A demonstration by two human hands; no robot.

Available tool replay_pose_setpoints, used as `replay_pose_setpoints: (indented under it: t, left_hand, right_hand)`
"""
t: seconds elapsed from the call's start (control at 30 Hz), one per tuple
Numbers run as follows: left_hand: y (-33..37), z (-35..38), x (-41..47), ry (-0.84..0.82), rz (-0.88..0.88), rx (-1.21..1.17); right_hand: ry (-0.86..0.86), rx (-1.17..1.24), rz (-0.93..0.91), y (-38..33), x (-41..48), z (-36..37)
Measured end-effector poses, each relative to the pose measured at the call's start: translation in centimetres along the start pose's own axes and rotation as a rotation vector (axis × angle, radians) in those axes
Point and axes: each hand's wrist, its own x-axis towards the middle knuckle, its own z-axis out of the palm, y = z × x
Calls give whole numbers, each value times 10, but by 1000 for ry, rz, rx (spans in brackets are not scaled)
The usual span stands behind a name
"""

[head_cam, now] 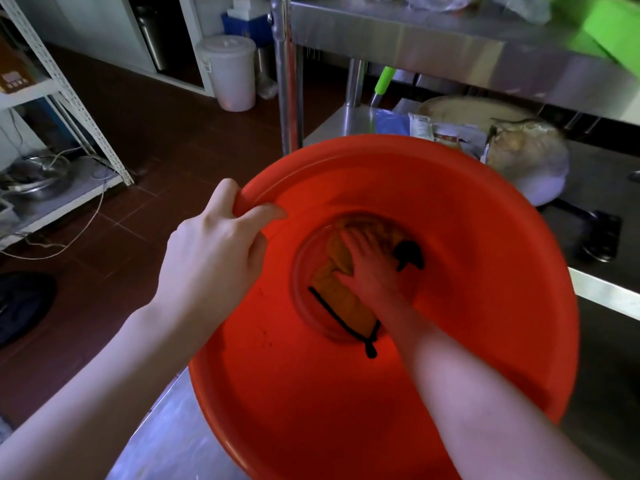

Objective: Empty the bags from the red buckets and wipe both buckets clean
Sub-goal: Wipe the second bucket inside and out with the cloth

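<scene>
- We see one red bucket (485, 306) tipped toward us, its mouth filling the near middle, at the left edge of a steel surface (166, 438).
- The left hand (214, 251) grips the bucket's far-left rim, thumb inside and fingers curled over the edge.
- The right hand (370, 265) reaches deep inside, fingers spread fairly flat, pressing a yellow cloth (341, 296) against the bottom.
- We note black trim along the cloth's near edge.
- A white lidded pail (228, 71) stands on the floor (138, 140), far left.
</scene>
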Motion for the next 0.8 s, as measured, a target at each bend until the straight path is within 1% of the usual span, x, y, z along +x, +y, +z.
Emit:
replay_pose_setpoints:
  t: [0.1, 0.13, 0.2, 0.27, 0.33, 0.37, 0.43, 0.5, 0.53, 0.6, 0.7, 0.73, 0.8]
  left_hand:
    - [0, 0, 0, -1, -8, -12]
    - [-1, 0, 0, -1, -5, -16]
    - [0, -1, 0, 0, 3, -37]
    - [0, -1, 0, 15, 8, -75]
    - [1, -2, 0, 21, 27, -112]
    - [1, -2, 0, 19, 40, -121]
    - [-1, -3, 1, 8, 51, -125]
    - [-3, -3, 2, 1, 41, -117]
    - [-3, -2, 3, -1, 33, -109]
    - [-2, -2, 2, -2, 23, -87]
    - [-3, -1, 1, -2, 11, -71]
    - [-3, -1, 1, 3, 6, -71]
    - [-3, -1, 2, 16, 13, -86]
  right_hand:
    - [166, 266, 350, 0, -32, 15]
    - [205, 323, 450, -4, -39, 20]
    - [240, 353, 554, -11, -46, 26]
    - [245, 336, 574, -15, -40, 26]
    - [212, 229, 575, -18, -30, 21]
    - [178, 155, 532, -20, -24, 18]
    - [98, 43, 379, -19, -12, 12]
    - [53, -4, 268, -12, -4, 7]
    - [47, 8, 251, -8, -5, 7]
    - [80, 106, 313, -7, -14, 12]
    - [201, 278, 583, -18, -35, 26]
    - [218, 305, 634, -21, -39, 29]
    - [208, 300, 655, -24, -41, 33]
